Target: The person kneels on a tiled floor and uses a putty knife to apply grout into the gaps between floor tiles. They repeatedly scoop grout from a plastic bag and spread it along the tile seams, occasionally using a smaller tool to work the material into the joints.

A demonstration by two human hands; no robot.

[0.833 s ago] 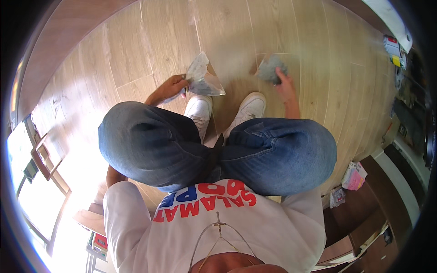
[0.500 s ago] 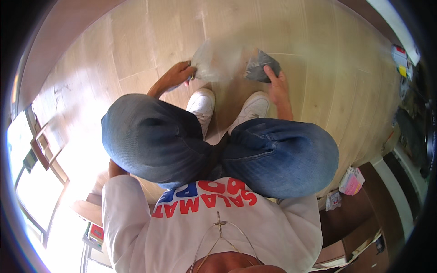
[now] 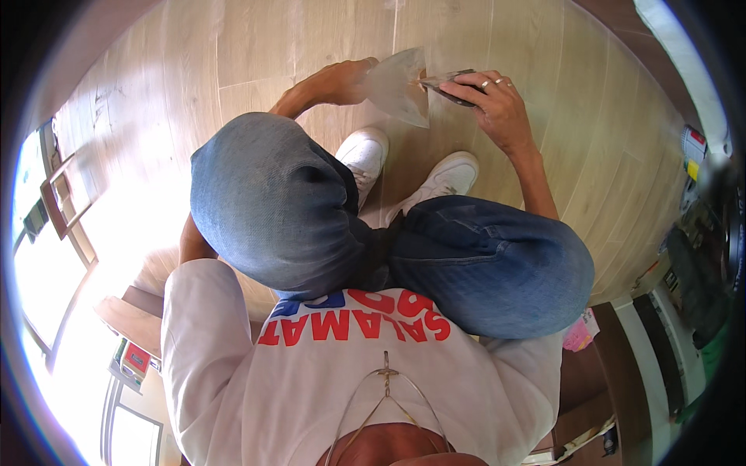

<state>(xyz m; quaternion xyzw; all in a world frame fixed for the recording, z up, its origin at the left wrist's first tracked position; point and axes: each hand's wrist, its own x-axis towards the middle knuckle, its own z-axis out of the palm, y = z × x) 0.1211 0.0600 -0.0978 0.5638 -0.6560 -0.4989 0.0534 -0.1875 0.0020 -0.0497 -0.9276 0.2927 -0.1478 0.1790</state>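
Observation:
My left hand is wrapped round a translucent plastic piece, probably a bag; its fingertips are hidden by it. My right hand, with rings on two fingers, grips a flat dark object whose left end is at the plastic's right edge; whether it is inside cannot be told. Both hands are above the wood-look floor, just beyond my white shoes and bent knees in jeans.
A small red, white and yellow item and dark gear line the right edge. A pink package sits by brown furniture at lower right. A wooden frame stands at the bright left side, above a light wooden board.
Both hands have moved forward. My left hand and the plastic went up and rightward; my right hand turned over, bringing the dark object up to the plastic's edge.

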